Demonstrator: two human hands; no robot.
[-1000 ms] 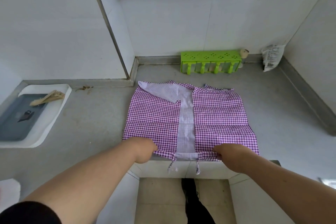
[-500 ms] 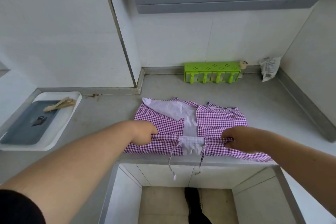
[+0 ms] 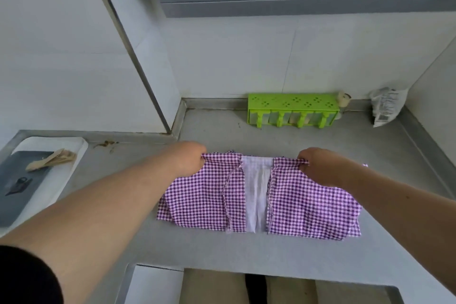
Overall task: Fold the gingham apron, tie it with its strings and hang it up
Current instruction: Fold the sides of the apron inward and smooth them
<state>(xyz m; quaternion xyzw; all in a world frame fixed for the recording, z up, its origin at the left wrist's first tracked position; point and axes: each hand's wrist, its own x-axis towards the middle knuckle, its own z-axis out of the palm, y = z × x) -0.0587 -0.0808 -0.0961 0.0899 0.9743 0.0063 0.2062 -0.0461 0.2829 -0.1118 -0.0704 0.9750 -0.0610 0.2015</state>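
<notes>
Fingers (image 3: 197,159) of the left hand (image 3: 187,159) curled round the far left corner of the gingham apron (image 3: 303,202), pinching the cloth; fingers (image 3: 304,164) of the right hand (image 3: 318,166) curled likewise on the far right corner, the fabric bunched into small creases at both grips. Folded into a wide band on the grey steel counter (image 3: 271,252), lying flat, long axis running left to right, far edge lifted slightly between the two hands, near fold parallel to the counter's front edge and set a little back from it. Purple-and-white check on both side panels, folded inward, with a pale lining strip (image 3: 256,195) showing down the middle, running front to back. Two thin apron strings (image 3: 228,195) lying along the inner edges of the panels, one on each side of the pale strip. Behind, against the wall, a green spice rack (image 3: 293,108), well apart from the cloth, with a crumpled printed packet (image 3: 385,110) to its right. Far left, a white tray (image 3: 74,155) holding a dark grey board (image 3: 19,187) and a bundle of wooden sticks (image 3: 51,159).
</notes>
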